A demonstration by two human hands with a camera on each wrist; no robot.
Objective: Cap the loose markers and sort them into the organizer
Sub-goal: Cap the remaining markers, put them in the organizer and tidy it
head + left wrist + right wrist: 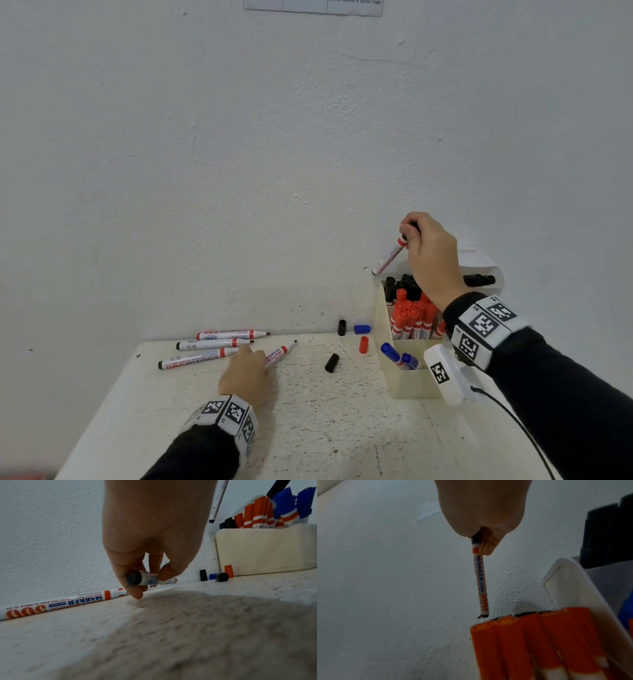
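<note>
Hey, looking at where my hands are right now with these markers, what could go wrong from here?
1. Your right hand holds a black-capped marker above the organizer; with the black section packed, it may jam or land among the red ones.
2. Your left hand pinches an uncapped marker; its bare tip could mark the table.
3. The lying black cap could roll away.

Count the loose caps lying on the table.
4: a black cap and a blue cap by the wall, a red cap beside the organizer, another black cap nearer. None seem hidden.
</note>
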